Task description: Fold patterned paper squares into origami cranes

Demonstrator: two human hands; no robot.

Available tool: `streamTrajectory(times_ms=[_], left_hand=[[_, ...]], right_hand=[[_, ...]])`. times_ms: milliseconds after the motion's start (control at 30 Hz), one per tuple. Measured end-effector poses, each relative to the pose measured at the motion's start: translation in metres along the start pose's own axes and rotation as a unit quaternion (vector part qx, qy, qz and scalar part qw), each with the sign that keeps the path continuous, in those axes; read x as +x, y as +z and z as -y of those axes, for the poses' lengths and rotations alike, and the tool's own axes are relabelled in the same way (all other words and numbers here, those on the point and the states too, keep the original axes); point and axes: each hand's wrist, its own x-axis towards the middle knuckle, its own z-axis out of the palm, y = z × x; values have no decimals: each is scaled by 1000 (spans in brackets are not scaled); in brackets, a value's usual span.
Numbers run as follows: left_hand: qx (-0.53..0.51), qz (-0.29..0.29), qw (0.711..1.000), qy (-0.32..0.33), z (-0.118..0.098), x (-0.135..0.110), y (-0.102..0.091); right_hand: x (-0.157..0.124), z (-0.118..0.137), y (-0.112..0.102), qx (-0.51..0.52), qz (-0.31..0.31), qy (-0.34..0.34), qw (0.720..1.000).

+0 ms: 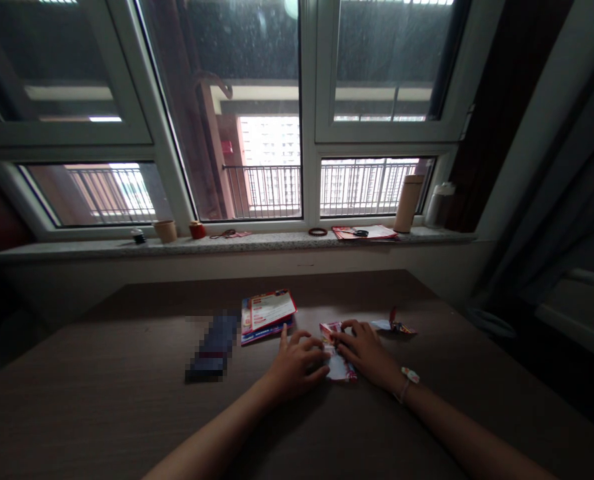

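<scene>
A small piece of printed paper [337, 367], pink and red with a pale panel, lies on the table between my two hands. My left hand [299, 363] rests at its left edge, palm down and fingers apart, with the fingertips by the paper. From the right, my right hand [369, 348] reaches over the paper's upper part, its fingers bent and closed on it. A bracelet [409, 377] circles the right wrist. Just beyond my left hand lies a printed booklet or stack of cards [269, 313]. Right of my right hand are torn or folded colourful paper scraps [401, 327].
A dark blurred-out object [211, 350] lies left on the brown table [101, 360]. Along the window sill [267, 243] stand a paper cup [165, 231], a small red jar [197, 231], a tan bottle [408, 204] and a pale bottle [439, 205], plus scissors [360, 233] on red papers.
</scene>
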Motion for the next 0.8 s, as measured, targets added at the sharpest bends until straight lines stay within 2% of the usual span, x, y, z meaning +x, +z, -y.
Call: streamTrajectory(times_ms=[233,600,800], left_hand=[[7,-6,1000,-1,-1,0,0],[6,4,1000,3,2,0,2],[-1,10,1000,4,4,1,3]], right_hand=[[0,4,1,9,-28,-13,999],[-1,2,6,108,-33,-21,993],[0,2,5,84,-18,-17,996]])
